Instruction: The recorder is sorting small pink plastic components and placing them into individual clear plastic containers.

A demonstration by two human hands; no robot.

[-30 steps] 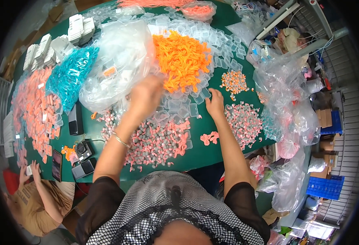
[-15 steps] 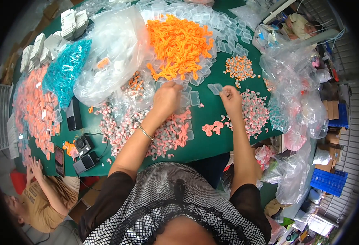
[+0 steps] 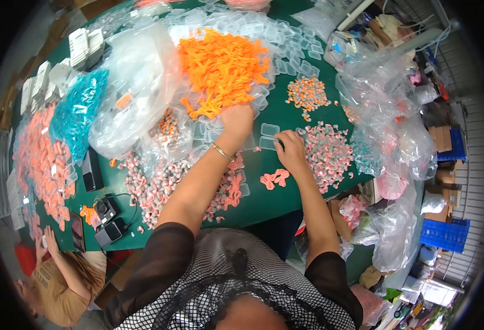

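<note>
My left hand (image 3: 237,121) reaches to the near edge of a heap of orange cord bundles (image 3: 220,69). Its fingers are hidden behind the back of the hand. My right hand (image 3: 291,150) has its thumb and fingers at the right edge of an opened clear plastic case (image 3: 269,130), which shows as two joined halves above the green tabletop. Just below lie a few pink cord bundles (image 3: 275,177). A pile of pink-and-grey small pieces (image 3: 329,157) is right beside my right hand. More pink-and-grey pieces (image 3: 159,190) spread under my left forearm.
Clear cases (image 3: 286,33) cover the table's far side. Orange-and-grey pieces (image 3: 307,93) lie at right, near crumpled plastic bags (image 3: 382,99). At left are a large clear bag (image 3: 137,82), a teal bag (image 3: 80,115), filled pink cases (image 3: 47,159) and another person (image 3: 66,280).
My left hand has moved forward to the orange cord heap. My right hand has come down and left with the clear case, which now lies lower and flatter. The view has shifted slightly.
</note>
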